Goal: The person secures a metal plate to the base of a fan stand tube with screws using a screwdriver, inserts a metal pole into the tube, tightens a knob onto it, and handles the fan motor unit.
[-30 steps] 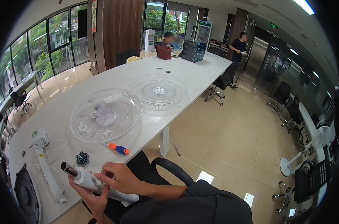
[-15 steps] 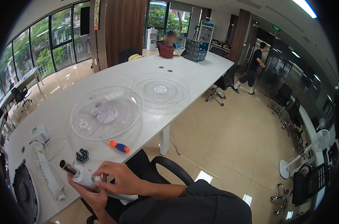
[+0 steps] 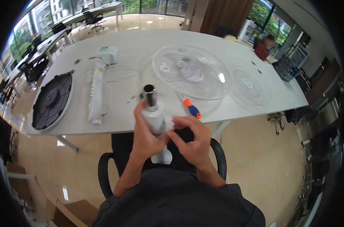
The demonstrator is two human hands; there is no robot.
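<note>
My left hand (image 3: pixel 143 138) is wrapped around a white fan stand pole (image 3: pixel 155 117), which stands upright with a shiny metal tube (image 3: pixel 151 99) out of its top. At the pole's right side, the fingers of my right hand (image 3: pixel 194 142) pinch a small white knob (image 3: pixel 169 124). The pole's lower end (image 3: pixel 162 156) shows below my hands, over the chair. Just past the pole on the table, a dark knob is mostly hidden behind it, with a few small metal pieces (image 3: pixel 131 99) close by. An orange and blue screwdriver (image 3: pixel 191 108) lies to the right.
The white table (image 3: pixel 130 41) bears a black round base (image 3: pixel 52 101), a white column (image 3: pixel 97 90), a fan motor head (image 3: pixel 110 55) with cable, and two clear fan grilles (image 3: pixel 194 89), (image 3: pixel 248 84). A black chair (image 3: pixel 120 149) stands before me. A cardboard box (image 3: pixel 79 212) sits lower left.
My view has swung left and down, so the pole and both hands now appear nearer the middle. The left hand still holds the pole and the right hand stays at its side knob.
</note>
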